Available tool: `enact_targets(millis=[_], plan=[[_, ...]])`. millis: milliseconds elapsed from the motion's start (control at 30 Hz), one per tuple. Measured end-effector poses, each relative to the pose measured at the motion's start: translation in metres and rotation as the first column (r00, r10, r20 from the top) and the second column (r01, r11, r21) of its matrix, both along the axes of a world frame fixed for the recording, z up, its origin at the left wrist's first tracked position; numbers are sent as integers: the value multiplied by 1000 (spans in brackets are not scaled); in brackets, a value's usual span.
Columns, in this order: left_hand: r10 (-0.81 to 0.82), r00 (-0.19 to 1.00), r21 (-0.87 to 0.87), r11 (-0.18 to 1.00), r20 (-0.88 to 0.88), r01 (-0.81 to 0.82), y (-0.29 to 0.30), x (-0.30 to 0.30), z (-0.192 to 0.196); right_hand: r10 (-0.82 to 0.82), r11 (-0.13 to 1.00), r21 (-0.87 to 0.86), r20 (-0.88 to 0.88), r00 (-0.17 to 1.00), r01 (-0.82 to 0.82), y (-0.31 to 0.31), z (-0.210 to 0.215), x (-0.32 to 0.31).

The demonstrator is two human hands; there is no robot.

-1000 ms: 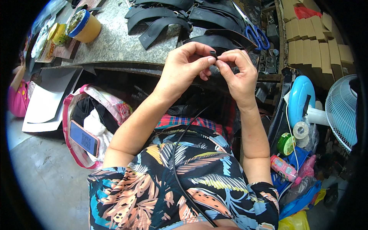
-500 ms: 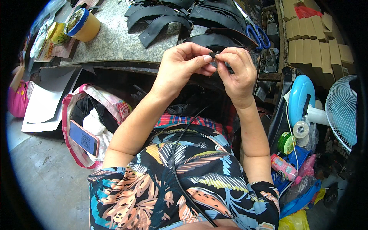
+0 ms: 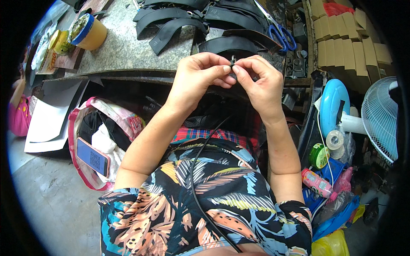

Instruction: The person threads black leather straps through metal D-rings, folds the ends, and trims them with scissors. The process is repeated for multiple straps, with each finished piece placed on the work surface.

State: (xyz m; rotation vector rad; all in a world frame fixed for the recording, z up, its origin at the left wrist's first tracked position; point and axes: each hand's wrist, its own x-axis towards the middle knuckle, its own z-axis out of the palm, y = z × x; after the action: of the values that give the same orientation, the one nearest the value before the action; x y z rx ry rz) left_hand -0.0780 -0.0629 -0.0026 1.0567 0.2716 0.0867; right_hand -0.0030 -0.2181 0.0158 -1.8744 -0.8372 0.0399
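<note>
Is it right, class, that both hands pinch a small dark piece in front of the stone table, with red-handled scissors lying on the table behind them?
Not quite: the scissors have blue handles, not red, as the head view shows. The rest holds: the left hand and right hand pinch a small dark piece in front of the stone table.

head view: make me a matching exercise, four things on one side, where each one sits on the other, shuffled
Things:
1. scissors
2. phone
3. yellow tub
4. white fan

Places:
A. far left of the stone bench top
B. in the pink bag on the floor
C. right edge of the picture
D. right end of the bench, beside the black straps

Pairs: 1-D, 2-B, 3-A, 4-C
</note>
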Motion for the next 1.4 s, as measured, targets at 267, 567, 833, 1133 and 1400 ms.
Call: enact_targets(millis=[267,567,833,1133,1400], plan=[[50,993,737,666,104,-111,-6,-2,3,175,975,-193,339,924,-114,-6,10,10],[57,976,-102,994,212,-36,2,1,-7,-128,565,-662,519,845,492,-45,21,128],[126,937,-221,974,325,-54,-2,6,-17,-245,672,-699,102,964,245,-58,21,151],[173,907,-269,961,385,-69,-1,10,-20,152,975,4,-739,657,-220,-94,31,-6],[142,897,-265,964,419,-29,0,8,-20,370,891,225,-863,344,-394,-83,12,-32]])
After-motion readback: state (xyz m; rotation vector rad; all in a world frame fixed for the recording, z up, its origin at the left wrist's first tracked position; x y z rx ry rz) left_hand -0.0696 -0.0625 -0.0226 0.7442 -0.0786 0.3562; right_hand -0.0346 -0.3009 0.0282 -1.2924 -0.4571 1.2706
